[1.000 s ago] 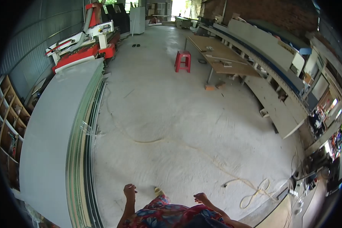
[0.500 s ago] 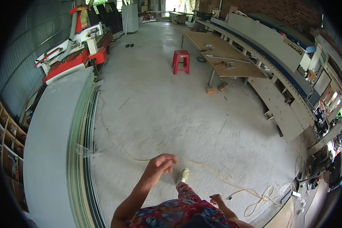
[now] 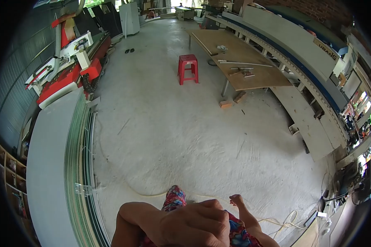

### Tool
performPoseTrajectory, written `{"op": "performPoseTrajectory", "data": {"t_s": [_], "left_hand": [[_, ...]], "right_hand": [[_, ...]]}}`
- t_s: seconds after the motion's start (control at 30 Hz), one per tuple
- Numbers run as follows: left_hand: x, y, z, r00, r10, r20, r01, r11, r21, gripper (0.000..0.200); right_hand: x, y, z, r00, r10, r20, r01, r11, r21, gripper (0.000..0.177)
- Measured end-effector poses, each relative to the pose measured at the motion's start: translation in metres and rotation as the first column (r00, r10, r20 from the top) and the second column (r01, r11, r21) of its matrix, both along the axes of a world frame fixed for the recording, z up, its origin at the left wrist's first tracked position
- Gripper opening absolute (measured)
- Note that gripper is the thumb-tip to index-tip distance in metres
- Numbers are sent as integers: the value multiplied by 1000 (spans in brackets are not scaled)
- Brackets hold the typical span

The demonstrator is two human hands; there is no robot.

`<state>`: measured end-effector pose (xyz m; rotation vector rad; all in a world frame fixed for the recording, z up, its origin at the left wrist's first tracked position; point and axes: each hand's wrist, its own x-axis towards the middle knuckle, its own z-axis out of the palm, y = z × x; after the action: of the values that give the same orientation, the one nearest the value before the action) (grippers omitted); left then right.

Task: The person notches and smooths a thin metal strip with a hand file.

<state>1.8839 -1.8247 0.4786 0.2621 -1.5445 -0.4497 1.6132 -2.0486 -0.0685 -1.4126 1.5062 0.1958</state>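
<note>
Hands nearest the lens: left hand (image 3: 193, 224) fills the bottom centre, back up, fingers curled under, so any hold is hidden. It lies over a floral trouser leg (image 3: 174, 196). Right hand (image 3: 237, 201) hangs just beside it, fingers loosely bent and empty, near the cord (image 3: 287, 218) on the floor. Boards (image 3: 49, 164) are stacked at left. Stool (image 3: 188, 68) and bench (image 3: 243, 66) stand far off.
</note>
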Motion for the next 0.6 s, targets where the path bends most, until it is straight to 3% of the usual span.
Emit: {"op": "performPoseTrajectory", "data": {"t_s": [0.07, 0.2, 0.33, 0.43, 0.5, 0.57, 0.6], "left_hand": [[17, -20, -1, 998, 64, -13, -64, 997, 53, 44], [69, -69, -16, 996, -74, 42, 73, 997, 23, 37], [140, -105, -37, 958, -243, 152, 230, 968, 97, 32], [218, -150, -35, 928, -360, 93, 329, 912, 245, 30], [271, -185, -30, 913, -407, 3, 380, 856, 350, 29], [317, -209, -30, 895, -429, -122, 433, 771, 467, 28], [343, -224, -30, 962, -218, -165, 272, 706, 654, 28]], "right_hand": [[37, -29, -6, 998, 51, 22, -51, 999, -18, 23], [115, -65, -10, 990, 127, 55, -129, 991, 21, 23], [211, -113, -8, 984, 153, 93, -163, 979, 121, 23], [294, -166, 13, 956, 44, 291, -80, 990, 114, 24], [359, -207, 22, 950, 119, 290, -128, 992, 14, 22], [425, -257, 20, 899, 272, 343, -195, 951, -241, 26], [462, -276, 56, 916, 298, 270, -213, 928, -304, 28]]}}
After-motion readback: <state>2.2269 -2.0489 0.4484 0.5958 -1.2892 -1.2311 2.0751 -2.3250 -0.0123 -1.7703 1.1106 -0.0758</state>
